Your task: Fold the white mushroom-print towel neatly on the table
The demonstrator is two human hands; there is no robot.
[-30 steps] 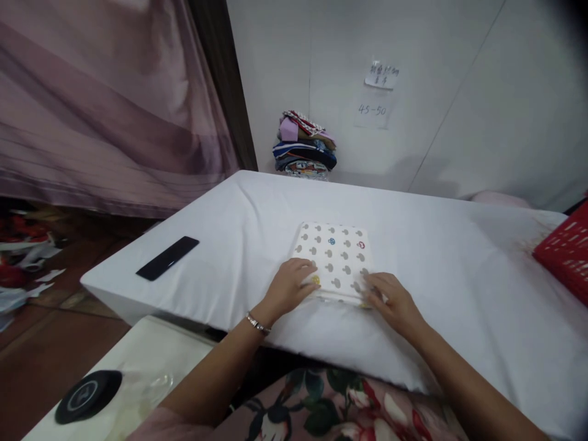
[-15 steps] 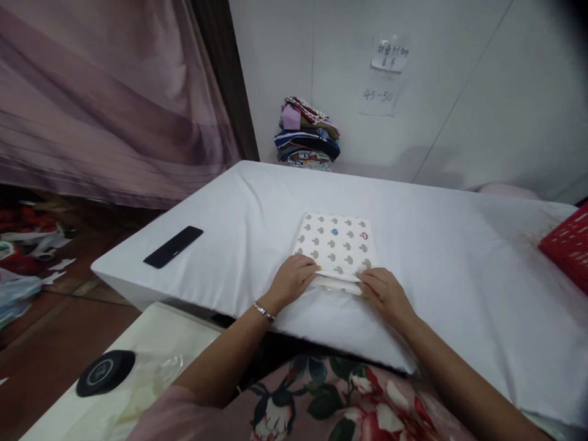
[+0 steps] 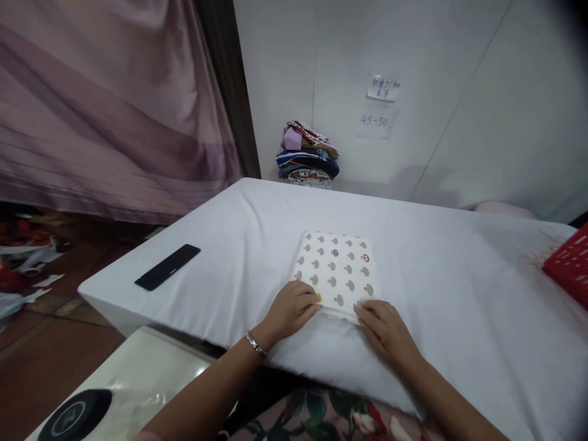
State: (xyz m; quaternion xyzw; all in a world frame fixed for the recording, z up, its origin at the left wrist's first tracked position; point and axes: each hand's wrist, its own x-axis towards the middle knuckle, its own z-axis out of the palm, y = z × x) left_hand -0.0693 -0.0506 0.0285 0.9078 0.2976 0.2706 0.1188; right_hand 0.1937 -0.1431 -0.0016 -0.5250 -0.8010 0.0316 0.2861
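Observation:
A folded white cloth [image 3: 342, 266] printed with grey mushroom shapes, plus one blue and one red, lies flat near the front edge of the white-covered table [image 3: 441, 275]. At its near left corner, my left hand [image 3: 294, 306] pinches the edge between thumb and fingers; a bit of yellow shows by the fingertips. My right hand [image 3: 383, 324] grips the near right corner in the same way. The near edge runs straight between both hands. Whether the cloth is a garment I cannot tell.
A black phone [image 3: 168, 267] lies on the table's left side. Folded clothes [image 3: 307, 156] are stacked at the back against the wall. A red plastic basket [image 3: 569, 266] stands at the right edge. Lower left, a white surface [image 3: 147, 355] bears a round black object [image 3: 76, 415].
The near edge of the cloth, lifted with a gap beneath it before, is now down flatter over the lower layer. Both hands still grip the corners. The view has tilted up slightly.

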